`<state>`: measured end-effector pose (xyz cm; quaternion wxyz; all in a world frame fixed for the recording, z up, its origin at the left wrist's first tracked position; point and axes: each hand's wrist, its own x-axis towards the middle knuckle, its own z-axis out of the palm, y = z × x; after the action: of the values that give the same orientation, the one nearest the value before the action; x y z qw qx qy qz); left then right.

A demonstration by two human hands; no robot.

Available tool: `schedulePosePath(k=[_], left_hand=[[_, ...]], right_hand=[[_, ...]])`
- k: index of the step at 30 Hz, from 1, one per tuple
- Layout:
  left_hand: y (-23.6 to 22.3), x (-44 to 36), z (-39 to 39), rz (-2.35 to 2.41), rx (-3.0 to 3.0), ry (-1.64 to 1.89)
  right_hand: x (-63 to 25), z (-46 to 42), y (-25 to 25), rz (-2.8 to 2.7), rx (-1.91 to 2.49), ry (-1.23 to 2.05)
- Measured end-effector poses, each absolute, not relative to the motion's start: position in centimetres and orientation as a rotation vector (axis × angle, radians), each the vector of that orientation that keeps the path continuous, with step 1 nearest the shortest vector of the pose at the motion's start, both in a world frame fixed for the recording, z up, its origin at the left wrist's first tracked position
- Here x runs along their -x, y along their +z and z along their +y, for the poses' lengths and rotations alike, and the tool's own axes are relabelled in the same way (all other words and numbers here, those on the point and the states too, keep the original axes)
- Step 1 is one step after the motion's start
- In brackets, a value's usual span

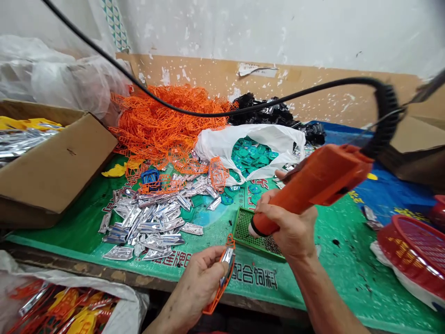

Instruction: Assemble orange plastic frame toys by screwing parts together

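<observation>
My left hand is shut on an orange plastic lattice frame with a silver metallic strip held against it. My right hand grips an orange corded power tool, its dark tip pointing down over a green perforated tray. A coiled black cord rises from the tool's rear end. Silver metallic strips lie in a loose heap left of the tray, with several orange lattice frames beside them.
A large tangle of orange lattice stands behind the strips, near black parts and teal tags in a white plastic bag. Cardboard boxes flank the green-topped table. A red basket stands right; a filled white sack sits front left.
</observation>
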<state>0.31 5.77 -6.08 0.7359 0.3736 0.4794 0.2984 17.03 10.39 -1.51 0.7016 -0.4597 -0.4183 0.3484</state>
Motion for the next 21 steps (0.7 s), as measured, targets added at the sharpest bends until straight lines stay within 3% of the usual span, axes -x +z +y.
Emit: schedulePosePath(k=[8,21], left_hand=[[-6.7,-0.5,5.6,1.048,-0.858,0.723],[-6.0,-0.4,5.5,1.026,-0.806,0.755]], right_hand=[[-16.0,8.1,2.6,-0.903,0.821,0.903],[-13.8,7.4,2.2,-0.973,0.812,0.945]])
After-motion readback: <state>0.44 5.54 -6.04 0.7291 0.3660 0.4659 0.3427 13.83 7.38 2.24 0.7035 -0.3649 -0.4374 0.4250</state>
